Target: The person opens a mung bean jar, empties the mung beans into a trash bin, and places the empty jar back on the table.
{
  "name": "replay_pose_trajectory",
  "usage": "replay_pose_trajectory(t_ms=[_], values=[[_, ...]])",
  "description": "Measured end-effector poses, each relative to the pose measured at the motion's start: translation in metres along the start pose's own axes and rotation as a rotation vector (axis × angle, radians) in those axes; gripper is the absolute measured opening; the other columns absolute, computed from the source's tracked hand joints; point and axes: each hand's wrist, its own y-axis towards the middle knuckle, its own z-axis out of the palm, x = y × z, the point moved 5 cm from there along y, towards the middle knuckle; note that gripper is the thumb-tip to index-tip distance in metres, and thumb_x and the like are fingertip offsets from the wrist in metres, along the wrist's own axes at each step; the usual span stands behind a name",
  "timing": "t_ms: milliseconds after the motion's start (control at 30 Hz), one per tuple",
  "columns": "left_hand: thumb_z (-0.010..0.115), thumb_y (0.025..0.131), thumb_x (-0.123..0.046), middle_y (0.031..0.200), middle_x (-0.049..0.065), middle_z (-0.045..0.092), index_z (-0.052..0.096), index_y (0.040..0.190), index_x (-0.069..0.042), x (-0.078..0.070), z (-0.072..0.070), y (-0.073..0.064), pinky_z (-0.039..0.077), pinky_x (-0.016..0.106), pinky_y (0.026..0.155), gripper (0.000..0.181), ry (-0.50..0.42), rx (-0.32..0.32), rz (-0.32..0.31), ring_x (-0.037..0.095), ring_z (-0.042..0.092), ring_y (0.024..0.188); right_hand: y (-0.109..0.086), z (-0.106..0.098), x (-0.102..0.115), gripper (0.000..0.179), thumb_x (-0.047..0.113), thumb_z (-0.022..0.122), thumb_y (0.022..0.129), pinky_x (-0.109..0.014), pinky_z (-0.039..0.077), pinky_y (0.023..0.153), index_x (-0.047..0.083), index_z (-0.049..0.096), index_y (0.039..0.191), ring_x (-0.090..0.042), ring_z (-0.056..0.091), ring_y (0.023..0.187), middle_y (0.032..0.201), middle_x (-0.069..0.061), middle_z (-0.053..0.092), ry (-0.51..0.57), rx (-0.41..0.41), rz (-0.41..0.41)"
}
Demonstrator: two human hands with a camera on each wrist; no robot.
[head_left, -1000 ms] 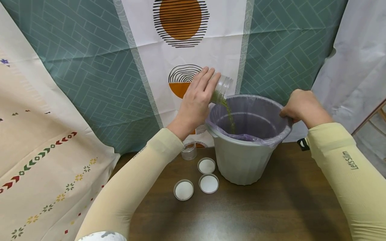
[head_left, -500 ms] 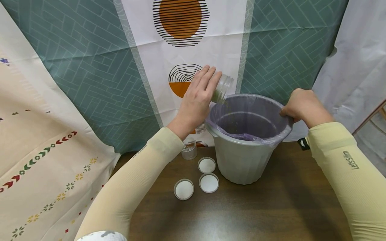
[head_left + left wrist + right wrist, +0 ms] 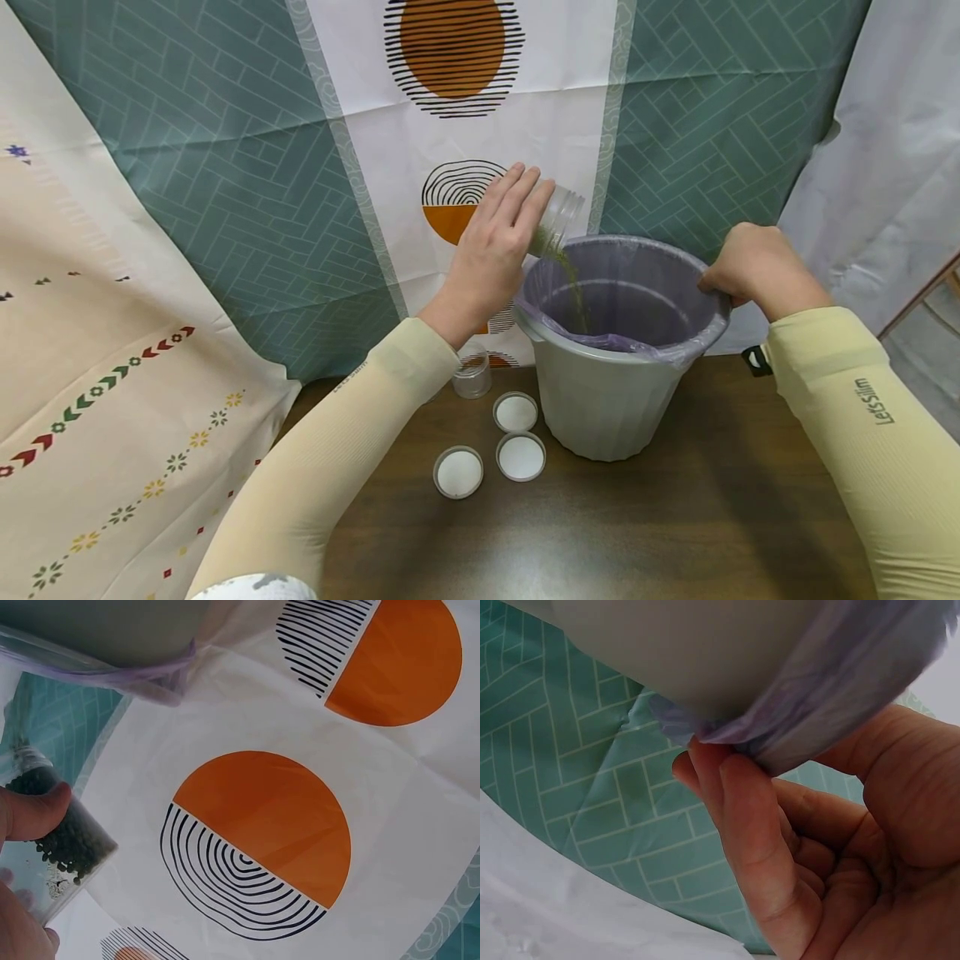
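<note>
My left hand (image 3: 491, 250) grips a clear plastic jar (image 3: 564, 208) tipped on its side, mouth over the left rim of a grey trash can (image 3: 611, 408). Small green beans (image 3: 572, 279) stream from the mouth into the can. In the left wrist view, dark green beans (image 3: 71, 844) still lie inside the jar, with my thumb (image 3: 37, 814) across its side. At the can's right edge, my right hand (image 3: 761, 267) pinches the rim, where a thin purple liner bag (image 3: 678, 354) is folded over. The right wrist view has my fingers (image 3: 754, 840) curled under that edge.
Three round white lids (image 3: 521, 457) lie on the brown wooden table (image 3: 637, 533), left of the can. Behind them stands another clear jar (image 3: 472, 379), partly hidden by my left arm. A patterned cloth (image 3: 360, 133) hangs close behind the can.
The bean stream has thinned to a few beans, then thickened again. My left hand and the jar have shifted only slightly; my right hand stays at the rim.
</note>
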Motion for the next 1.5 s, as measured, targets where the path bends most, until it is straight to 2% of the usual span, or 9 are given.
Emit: replay_pose_trajectory(t_ms=[267,433,667,900,1200,1500], values=[[0.042,0.088,0.008,0.141,0.016,0.046,0.045,0.136,-0.003,-0.0006,-0.0015,-0.0004,0.011,0.031,0.12,0.05,0.0,-0.001,0.003,0.028,0.032,0.139,-0.0008,-0.0012,0.0006,0.033,0.03,0.07,0.071,-0.043,0.05,0.063,-0.003,0.065,0.07,-0.027,0.062,0.061,0.056,-0.008,0.064,-0.004,0.002,-0.001],[0.043,0.09,0.006,0.141,0.015,0.046,0.045,0.136,-0.004,-0.0005,-0.0013,-0.0008,0.012,0.032,0.12,0.047,0.005,-0.005,0.001,0.028,0.032,0.139,-0.001,-0.0007,0.0014,0.032,0.03,0.07,0.071,-0.041,0.049,0.061,-0.001,0.065,0.067,-0.024,0.062,0.057,0.055,-0.007,0.064,-0.002,0.004,-0.001],[0.045,0.091,0.005,0.142,0.014,0.045,0.045,0.136,-0.005,-0.0009,0.0012,-0.0014,0.022,0.037,0.118,0.047,0.02,-0.004,-0.001,0.027,0.033,0.139,-0.0012,-0.0008,0.0016,0.033,0.031,0.07,0.071,-0.041,0.049,0.061,-0.002,0.065,0.067,-0.029,0.061,0.063,0.055,-0.007,0.064,-0.01,0.003,-0.003],[0.045,0.091,0.004,0.142,0.014,0.045,0.045,0.137,-0.005,-0.0012,0.0005,-0.0016,0.02,0.037,0.118,0.047,0.025,0.002,0.004,0.027,0.032,0.139,-0.0005,-0.0011,0.0016,0.033,0.03,0.07,0.071,-0.043,0.049,0.062,-0.002,0.066,0.067,-0.033,0.06,0.068,0.057,-0.008,0.064,-0.015,-0.002,-0.005],[0.045,0.093,0.002,0.143,0.013,0.044,0.044,0.138,-0.006,-0.0019,0.0016,-0.0017,0.017,0.034,0.119,0.046,0.053,0.01,0.017,0.027,0.031,0.14,-0.0007,0.0001,0.002,0.033,0.03,0.07,0.071,-0.045,0.049,0.067,-0.002,0.066,0.068,-0.026,0.062,0.059,0.054,-0.006,0.064,-0.015,0.003,-0.012],[0.043,0.093,0.002,0.142,0.013,0.045,0.045,0.137,-0.005,-0.0011,0.0016,-0.0022,0.019,0.035,0.119,0.044,0.051,-0.013,0.018,0.027,0.033,0.139,0.0008,-0.0001,0.0016,0.033,0.03,0.069,0.071,-0.043,0.049,0.064,-0.002,0.066,0.069,-0.022,0.062,0.055,0.055,-0.006,0.064,-0.014,0.009,-0.007]])
